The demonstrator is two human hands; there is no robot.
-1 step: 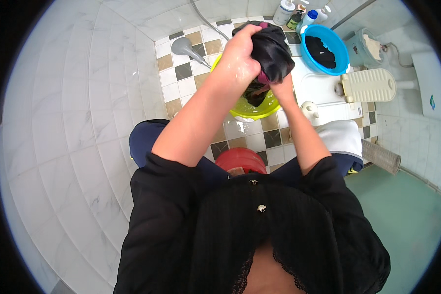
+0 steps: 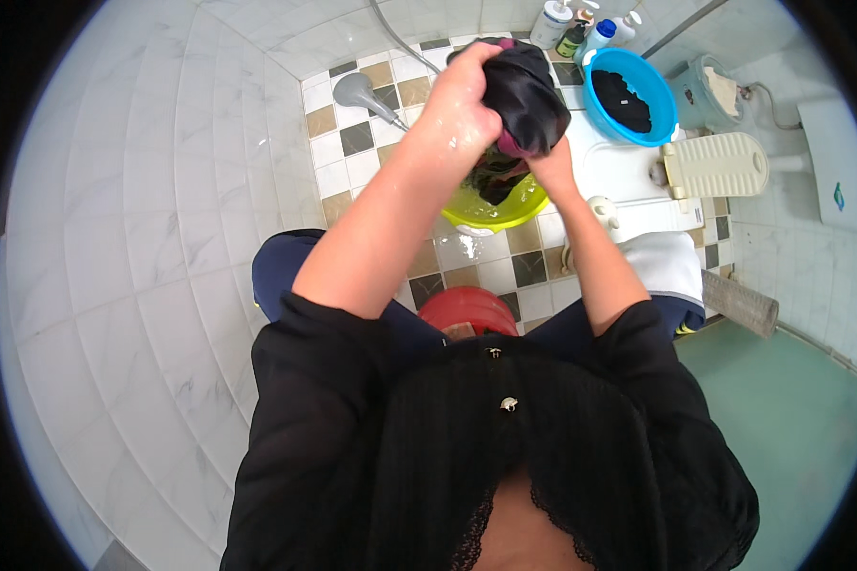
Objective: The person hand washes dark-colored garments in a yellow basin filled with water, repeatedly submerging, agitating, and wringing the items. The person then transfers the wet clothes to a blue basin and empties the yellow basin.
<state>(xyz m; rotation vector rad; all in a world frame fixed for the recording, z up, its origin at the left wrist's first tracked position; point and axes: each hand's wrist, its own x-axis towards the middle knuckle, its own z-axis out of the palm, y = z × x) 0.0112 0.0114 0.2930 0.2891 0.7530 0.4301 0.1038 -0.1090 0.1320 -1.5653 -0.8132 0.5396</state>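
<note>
A wet, dark, shiny cloth garment point(image 2: 528, 103) with purple-pink edging is bunched up above a yellow-green basin point(image 2: 509, 221). My left hand point(image 2: 463, 95) is wrapped round its left side, wet and shiny at the wrist. From below on the right, my right hand point(image 2: 550, 169) grips the same bundle; its fingers are mostly hidden by the cloth. Part of the dark cloth hangs down into the water in the basin.
A grey shower head point(image 2: 357, 92) lies on the checkered tiles at left. Back right stand several bottles point(image 2: 550, 27), a blue basin point(image 2: 671, 122) with black cloth, and a bucket point(image 2: 703, 105). A cream lid point(image 2: 724, 164) is at right; a red stool point(image 2: 468, 309) sits between my knees.
Both hands and the garment have shifted very slightly to the left. The grip looks the same.
</note>
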